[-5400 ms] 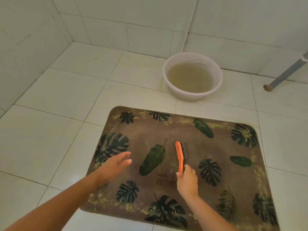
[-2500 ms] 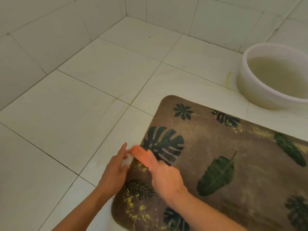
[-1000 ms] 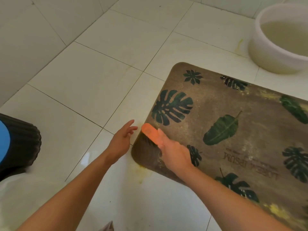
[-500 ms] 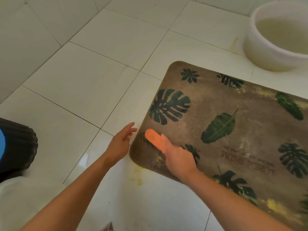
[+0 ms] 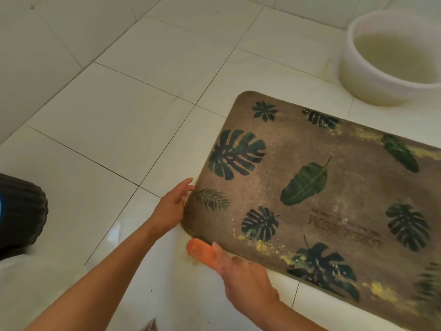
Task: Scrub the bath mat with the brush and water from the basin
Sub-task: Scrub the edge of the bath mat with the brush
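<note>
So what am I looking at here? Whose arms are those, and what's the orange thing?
This picture comes from a small camera worn on a person's head, looking down, so you see that person's own two arms. On the white tiled floor lies a brown bath mat printed with dark green leaves and smeared with yellow dirt. The right hand holds an orange scrubbing brush at the mat's near corner. The left hand is open, its fingers at the mat's left edge. At the top right stands a white basin of cloudy water for wetting the brush.
</note>
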